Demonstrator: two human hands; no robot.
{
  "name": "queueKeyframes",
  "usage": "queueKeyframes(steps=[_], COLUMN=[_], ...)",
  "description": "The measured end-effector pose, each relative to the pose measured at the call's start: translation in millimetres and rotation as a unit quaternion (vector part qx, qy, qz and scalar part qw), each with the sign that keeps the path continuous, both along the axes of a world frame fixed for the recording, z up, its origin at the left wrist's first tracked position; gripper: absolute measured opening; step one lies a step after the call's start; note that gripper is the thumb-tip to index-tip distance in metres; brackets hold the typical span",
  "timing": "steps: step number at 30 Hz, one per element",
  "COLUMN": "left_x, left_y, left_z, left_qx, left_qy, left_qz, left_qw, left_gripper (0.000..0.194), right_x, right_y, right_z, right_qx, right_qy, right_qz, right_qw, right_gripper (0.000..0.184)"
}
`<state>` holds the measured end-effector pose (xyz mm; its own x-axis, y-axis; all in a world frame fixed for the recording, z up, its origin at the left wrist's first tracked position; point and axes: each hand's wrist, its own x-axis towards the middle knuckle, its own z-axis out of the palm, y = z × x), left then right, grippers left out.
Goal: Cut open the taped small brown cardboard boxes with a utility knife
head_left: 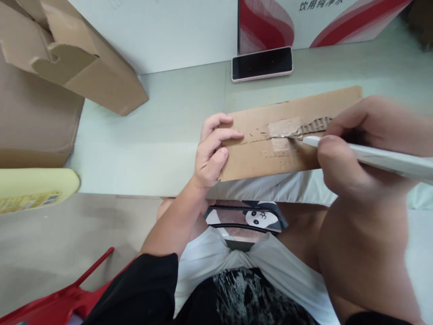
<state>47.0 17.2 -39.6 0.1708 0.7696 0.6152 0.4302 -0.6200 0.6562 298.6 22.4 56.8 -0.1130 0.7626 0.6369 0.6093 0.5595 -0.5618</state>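
Note:
A long, flat brown cardboard piece (250, 160) lies tilted at the table's front edge. My left hand (211, 149) grips its left end, fingers on top and thumb near the lower corner. In my right hand (355, 140) is a white-handled knife (389, 158), its thin metal tip touching the cardboard at a patch of clear tape (282, 128). Right of the tape the surface is torn, baring the corrugated layer (316, 126). My right hand covers the cardboard's right end. Whether the cardboard is a closed box or a single sheet, I cannot tell.
Behind the cardboard a phone (262, 64) lies on the pale table (162, 153), before a red and white carton (324, 27). An open cardboard box (104, 67) and a yellow bottle (37, 187) stand left. A red chair (64, 300) is at lower left.

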Motion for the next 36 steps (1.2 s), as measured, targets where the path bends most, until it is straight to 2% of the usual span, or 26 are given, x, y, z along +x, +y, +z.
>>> queueKeyframes(steps=[9, 14, 20, 28, 36], left_x=[-1.7, 0.2, 1.3, 0.4, 1.7], left_y=[1.0, 0.2, -1.0, -0.4, -1.2], left_z=[1.1, -0.3, 0.5, 1.7, 3.3], left_qx=[0.013, 0.006, 0.004, 0.008, -0.001], left_qy=[0.003, 0.003, -0.002, -0.009, -0.002], left_qz=[-0.017, -0.009, -0.004, -0.02, -0.001], left_qw=[1.0, 1.0, 1.0, 1.0, 1.0], left_gripper=[0.048, 0.048, 0.048, 0.049, 0.049], right_x=[-1.3, 0.8, 0.4, 1.2, 3.0], right_y=[1.7, 1.4, 2.6, 0.1, 3.9], right_z=[1.2, 2.2, 2.7, 4.0, 1.7], right_qx=[0.02, 0.003, 0.028, 0.001, 0.025], right_qy=[-0.033, -0.026, -0.032, -0.033, -0.044], right_qz=[0.009, 0.013, 0.02, 0.018, 0.031], right_qw=[0.999, 1.0, 0.999, 0.999, 0.998], right_gripper=[0.014, 0.014, 0.014, 0.015, 0.014])
